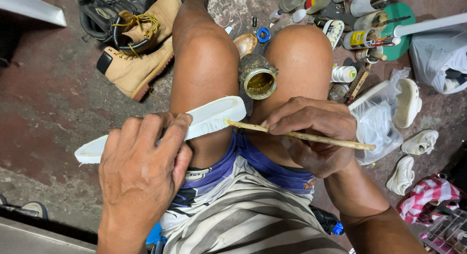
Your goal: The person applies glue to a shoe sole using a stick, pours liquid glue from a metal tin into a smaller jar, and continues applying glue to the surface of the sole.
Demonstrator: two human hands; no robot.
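My left hand [141, 166] grips the middle of a long white shoe sole [214, 115], holding it level across my left thigh. My right hand [311, 132] holds a thin wooden stick [311, 136], its tip touching the sole's right end. An open jar of yellowish glue [259, 81] stands between my knees, just beyond the sole.
Tan lace-up boots [138, 50] lie at the upper left on the stained floor. Bottles, tins and brushes [350, 35] crowd the upper right. White shoes [408, 103] and a clear plastic bag [377, 122] lie to the right, and a red checked cloth [425, 193] lies lower right.
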